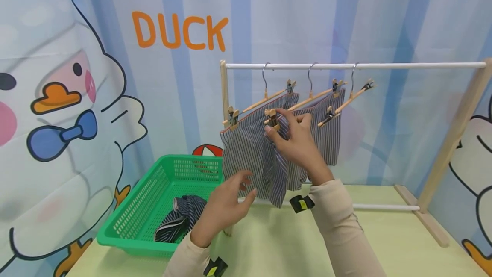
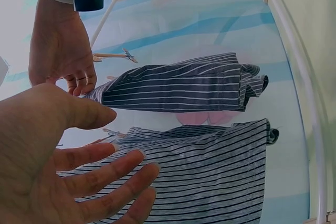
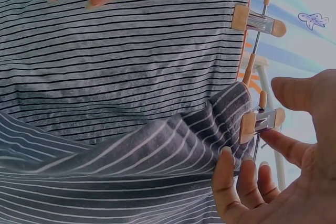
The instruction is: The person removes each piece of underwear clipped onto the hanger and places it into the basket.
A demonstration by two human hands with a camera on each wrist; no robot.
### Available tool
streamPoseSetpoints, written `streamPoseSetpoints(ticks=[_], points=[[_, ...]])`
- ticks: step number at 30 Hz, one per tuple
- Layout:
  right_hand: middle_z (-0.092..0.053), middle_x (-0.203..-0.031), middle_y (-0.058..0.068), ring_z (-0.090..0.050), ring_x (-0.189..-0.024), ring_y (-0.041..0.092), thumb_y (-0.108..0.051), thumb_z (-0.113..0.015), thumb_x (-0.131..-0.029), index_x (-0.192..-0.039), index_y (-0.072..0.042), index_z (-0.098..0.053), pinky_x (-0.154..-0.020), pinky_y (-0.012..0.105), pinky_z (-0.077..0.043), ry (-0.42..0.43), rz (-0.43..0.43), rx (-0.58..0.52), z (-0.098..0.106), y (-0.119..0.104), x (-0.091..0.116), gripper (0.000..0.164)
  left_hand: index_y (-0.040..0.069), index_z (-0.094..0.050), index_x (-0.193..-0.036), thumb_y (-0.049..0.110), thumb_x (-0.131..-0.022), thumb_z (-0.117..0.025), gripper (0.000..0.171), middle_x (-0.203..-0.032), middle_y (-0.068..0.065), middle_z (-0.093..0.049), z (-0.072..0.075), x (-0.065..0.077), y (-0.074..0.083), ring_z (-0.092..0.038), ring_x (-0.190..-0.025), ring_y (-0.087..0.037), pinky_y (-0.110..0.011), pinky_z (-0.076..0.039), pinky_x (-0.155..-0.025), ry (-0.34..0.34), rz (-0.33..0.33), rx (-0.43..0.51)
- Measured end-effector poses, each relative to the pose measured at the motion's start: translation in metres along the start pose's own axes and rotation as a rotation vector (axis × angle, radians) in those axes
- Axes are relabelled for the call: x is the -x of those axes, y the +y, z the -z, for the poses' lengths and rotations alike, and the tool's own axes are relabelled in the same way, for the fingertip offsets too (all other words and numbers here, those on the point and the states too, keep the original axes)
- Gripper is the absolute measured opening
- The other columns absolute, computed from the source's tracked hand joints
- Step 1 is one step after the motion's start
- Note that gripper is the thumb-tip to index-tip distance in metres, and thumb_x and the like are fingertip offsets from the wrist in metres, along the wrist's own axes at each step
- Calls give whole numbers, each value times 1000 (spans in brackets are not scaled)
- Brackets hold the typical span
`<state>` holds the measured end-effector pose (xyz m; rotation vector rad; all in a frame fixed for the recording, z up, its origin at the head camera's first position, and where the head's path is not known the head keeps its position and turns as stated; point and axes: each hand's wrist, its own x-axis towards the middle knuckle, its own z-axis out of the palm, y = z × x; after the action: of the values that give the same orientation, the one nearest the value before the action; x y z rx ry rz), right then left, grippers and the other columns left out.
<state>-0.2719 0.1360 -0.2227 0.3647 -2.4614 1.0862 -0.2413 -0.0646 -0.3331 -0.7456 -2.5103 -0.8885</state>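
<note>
My right hand is at a wooden clip that grips the waistband of dark striped shorts on the middle hanger. In the right wrist view the thumb stands apart from the clip, while the index finger reaches its far side and other fingertips touch the cloth. To the left hang lighter striped shorts, held by two clips on their own hanger. My left hand, fingers spread and holding nothing, is in front of the lighter shorts' lower part.
A white rail on a wooden frame carries the hangers. At the right hangs a bare hanger. A green basket on the left contains dark striped clothing. Behind is a printed duck curtain.
</note>
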Motion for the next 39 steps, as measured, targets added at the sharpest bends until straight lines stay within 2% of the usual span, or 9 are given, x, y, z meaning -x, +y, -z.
streamPoseSetpoints(ticks=[6,15,21,27,34,39], points=[[-26,-128,20,-48,-102,32,-36,-59,-99,-151,-20,-39,-74,40,-49,-12,-14,8,0,1,1,58,11,-55,-135,29,-97,-64,43,-111,-3,-69,1,1,0,-68,-96,-18,-38,-56,-77,0,-6,-11],[-34,-131,21,-51,-112,35,-27,-55,-102,-142,-14,-47,-82,47,-53,66,-22,-81,-4,5,2,43,12,-55,-135,30,-97,-63,43,-113,-6,-69,0,2,1,-69,-98,-21,-42,-56,-79,0,-16,11],[-35,-136,20,-53,-111,33,-25,-59,-100,-135,-14,-49,-81,46,-54,99,-53,-112,-7,6,2,38,12,-54,-135,28,-97,-63,42,-113,-6,-68,1,2,0,-69,-98,-22,-41,-56,-77,-17,-31,22],[-36,-135,21,-52,-108,33,-23,-58,-101,-132,-10,-48,-85,46,-52,117,-24,-136,-9,6,3,35,12,-54,-135,29,-98,-63,43,-115,-6,-68,2,3,1,-69,-98,-22,-41,-57,-79,-20,-37,29],[-42,-126,19,-52,-102,30,-13,-58,-100,-125,-7,-48,-83,41,-49,184,42,-186,-13,5,2,28,13,-54,-135,30,-97,-63,42,-114,-4,-68,1,2,2,-68,-98,-18,-39,-57,-79,-24,-36,14],[-44,-121,18,-52,-102,28,-8,-59,-99,-122,-4,-49,-87,41,-50,229,55,-232,-15,5,3,25,15,-55,-134,30,-98,-63,40,-114,-5,-68,2,3,1,-69,-98,-19,-39,-57,-79,-29,-35,17]])
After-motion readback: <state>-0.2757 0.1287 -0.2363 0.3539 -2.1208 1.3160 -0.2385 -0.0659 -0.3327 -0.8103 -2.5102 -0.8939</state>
